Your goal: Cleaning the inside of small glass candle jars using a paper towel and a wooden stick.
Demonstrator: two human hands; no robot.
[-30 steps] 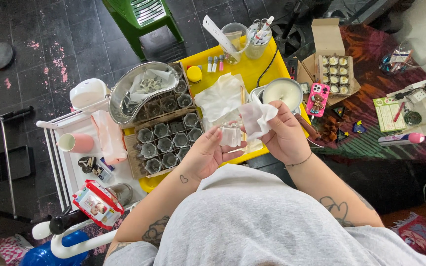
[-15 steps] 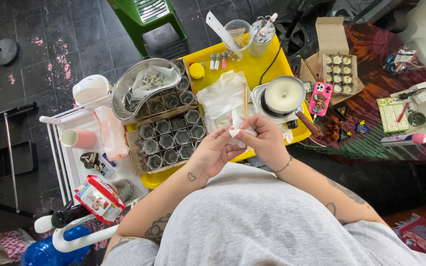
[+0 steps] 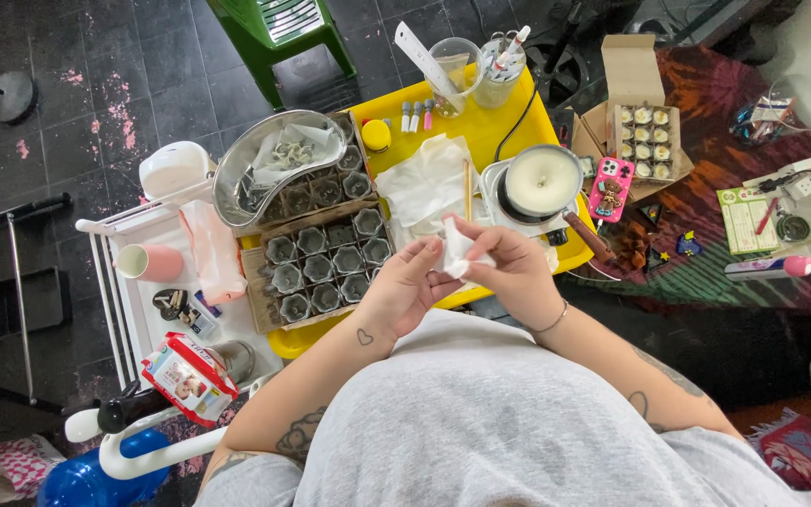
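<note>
Both my hands meet over the yellow counter (image 3: 518, 120) — left hand (image 3: 405, 291) and right hand (image 3: 509, 268) pinching a crumpled white cloth (image 3: 457, 252) between them, just beside the tray of small grey cups (image 3: 326, 258).

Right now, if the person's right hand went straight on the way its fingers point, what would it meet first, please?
The right hand points toward the left hand. Between them is the small white tissue that both already hold, so it would press into that first, then the left hand's fingers.

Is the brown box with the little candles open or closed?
Open. The cardboard box has its lid flap standing up, and rows of small candles show inside.
</note>
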